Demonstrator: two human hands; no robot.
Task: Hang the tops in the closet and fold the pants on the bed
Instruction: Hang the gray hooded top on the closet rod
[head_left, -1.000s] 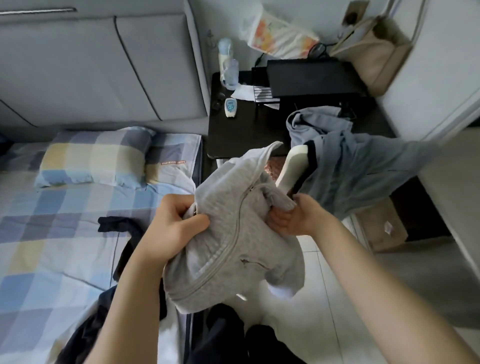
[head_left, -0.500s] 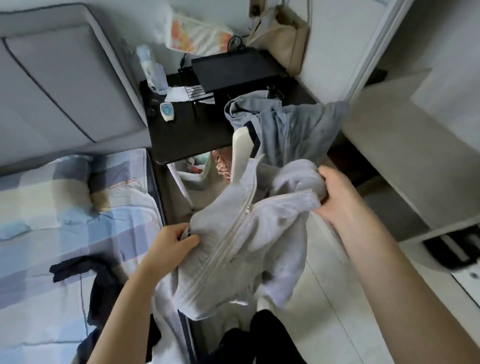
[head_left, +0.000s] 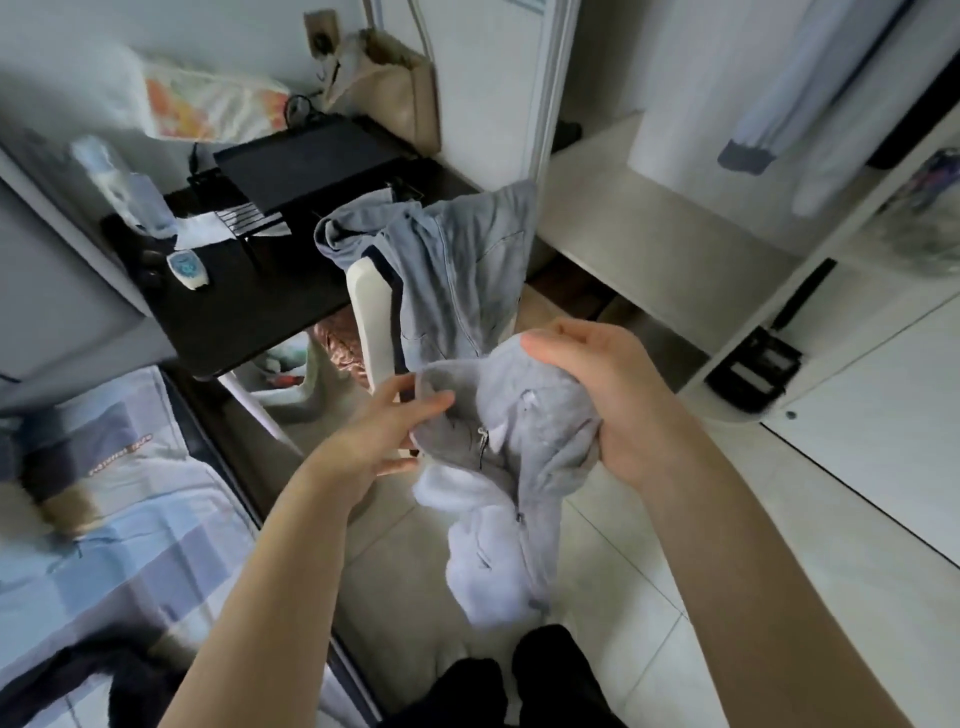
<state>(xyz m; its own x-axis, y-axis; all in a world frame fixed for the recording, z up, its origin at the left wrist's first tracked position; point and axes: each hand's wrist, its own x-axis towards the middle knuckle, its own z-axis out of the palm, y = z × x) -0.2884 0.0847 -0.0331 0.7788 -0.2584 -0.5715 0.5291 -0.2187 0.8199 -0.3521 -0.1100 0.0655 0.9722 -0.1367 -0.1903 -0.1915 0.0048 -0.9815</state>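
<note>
The grey zip top (head_left: 511, 457) in my hands is soft, fleecy cloth, matt, with a small shiny metal zipper pull (head_left: 483, 436). The blue-grey jacket (head_left: 457, 270) draped on the chair is thinner, smoother cloth. The desk (head_left: 249, 312) has a dark, matt top. The floor tiles (head_left: 649, 639) look glossy and smooth. The checked bedsheet (head_left: 130, 545) is plain woven cloth, matt. The closet shelf (head_left: 649, 244) looks smooth, pale and matt.
</note>
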